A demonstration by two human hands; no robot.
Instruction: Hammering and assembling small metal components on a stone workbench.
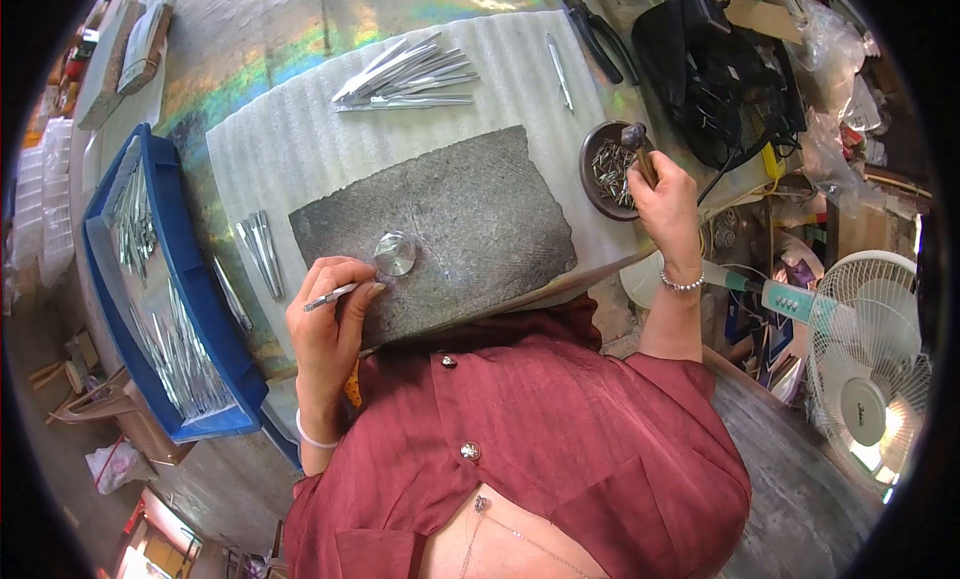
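My left hand (325,304) is closed at the near left edge of a grey stone slab (470,199), pinching a slim silver metal piece (334,296). Just beyond those fingers, a round shiny disc (395,253), clear or metallic, sits on the slab. On the right, my right hand (664,201) grips a small hammer (648,166) by its wooden handle. The dark hammer head (634,136) is over the rim of a round brown bowl (606,212). Inside the bowl lie many small metal pins (612,169); whether my right fingers also touch any is hard to see.
Slim metal pieces lie in a pile (410,74) on white foam sheeting (270,139) and in a small bundle (261,254). More fill a blue tray (165,179) at left. Pliers (600,34), a pen-like tool (560,71) and a black bag (690,89) are at far right; a fan (865,349) stands right.
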